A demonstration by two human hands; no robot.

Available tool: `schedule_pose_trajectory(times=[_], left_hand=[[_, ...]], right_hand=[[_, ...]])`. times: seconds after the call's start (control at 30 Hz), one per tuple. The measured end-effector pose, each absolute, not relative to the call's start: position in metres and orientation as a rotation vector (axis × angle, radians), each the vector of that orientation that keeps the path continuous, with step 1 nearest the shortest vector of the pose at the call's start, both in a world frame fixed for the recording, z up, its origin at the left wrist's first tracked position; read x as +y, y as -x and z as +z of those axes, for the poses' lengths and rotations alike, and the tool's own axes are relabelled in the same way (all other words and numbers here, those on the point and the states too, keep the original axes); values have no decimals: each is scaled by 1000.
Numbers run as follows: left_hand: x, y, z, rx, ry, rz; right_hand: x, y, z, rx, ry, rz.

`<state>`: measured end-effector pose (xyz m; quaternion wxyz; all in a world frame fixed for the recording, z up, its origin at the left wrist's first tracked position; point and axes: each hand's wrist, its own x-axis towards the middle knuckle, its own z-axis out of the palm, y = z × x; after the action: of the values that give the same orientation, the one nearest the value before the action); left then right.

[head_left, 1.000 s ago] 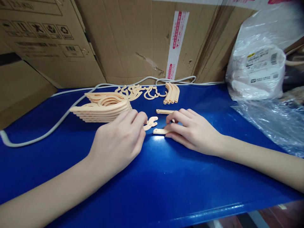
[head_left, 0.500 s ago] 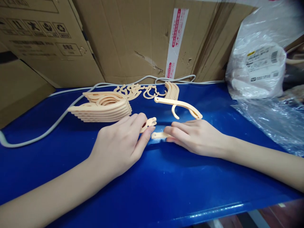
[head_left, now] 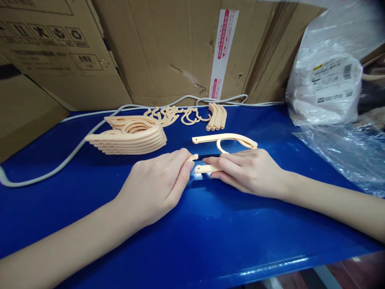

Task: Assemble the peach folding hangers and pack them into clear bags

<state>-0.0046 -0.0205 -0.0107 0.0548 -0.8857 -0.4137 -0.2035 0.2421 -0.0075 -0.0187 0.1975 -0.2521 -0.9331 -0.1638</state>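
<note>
Smooth cream plastic on a glossy blue tabletop point(head_left: 210, 241). At centre, the right hand point(head_left: 245, 170) grips a slim hanger bar point(head_left: 205, 169), its holed end pointing left, long axis left to right; a bowed bar point(head_left: 210, 138) shows just beyond — any joint is hidden. The left hand point(head_left: 159, 180) — pinched narrow — holds a small rounded piece point(head_left: 195, 157), mostly covered, just left.
</note>
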Motion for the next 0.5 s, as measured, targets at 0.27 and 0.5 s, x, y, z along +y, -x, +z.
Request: schedule_pose_trajectory(times=[0.27,0.5], left_hand=[[-22,9,-16,-1199,2759,-725],[-22,8,-13,-1201,2849,-648]], right_hand=[[-7,-241,-18,-2542,690,-594],[-8,-241,-17,-2543,678,-634]])
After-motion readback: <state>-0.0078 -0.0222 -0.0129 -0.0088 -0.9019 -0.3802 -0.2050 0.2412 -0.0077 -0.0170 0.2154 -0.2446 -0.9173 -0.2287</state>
